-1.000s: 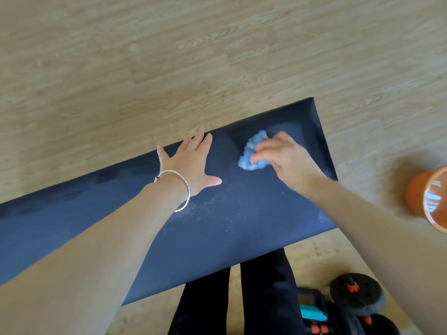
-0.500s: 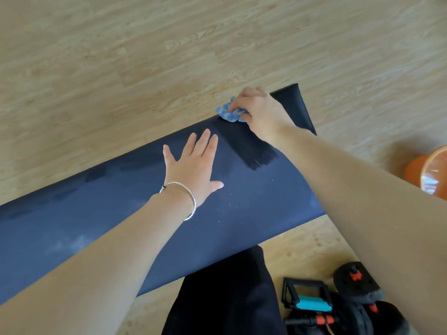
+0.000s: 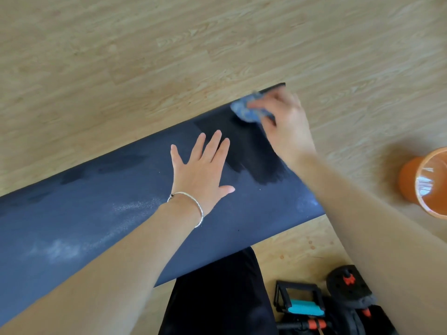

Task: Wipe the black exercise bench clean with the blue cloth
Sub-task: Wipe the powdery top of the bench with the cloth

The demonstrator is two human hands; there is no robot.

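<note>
Starting nearest: dark trouser leg (image 3: 217, 301) at the bottom edge, dumbbell plates (image 3: 348, 286) and a teal-handled piece of kit (image 3: 306, 308) on the floor to its right. Black exercise bench (image 3: 84, 213) runs from near left to far right. Pale dusty smears on its near-left part; a darker patch toward the far-right end. Left hand (image 3: 203, 170) lies flat mid-bench, palm down, fingers straight and spread, silver bracelet (image 3: 193, 206) on the wrist. Right hand (image 3: 287, 122), motion-blurred, holds the blue cloth (image 3: 246, 111) against the bench's far-right corner, fingers bent over the top, thumb at the near side. Orange cup (image 3: 423, 182) stands on the wood floor (image 3: 169, 56), right of the bench.
</note>
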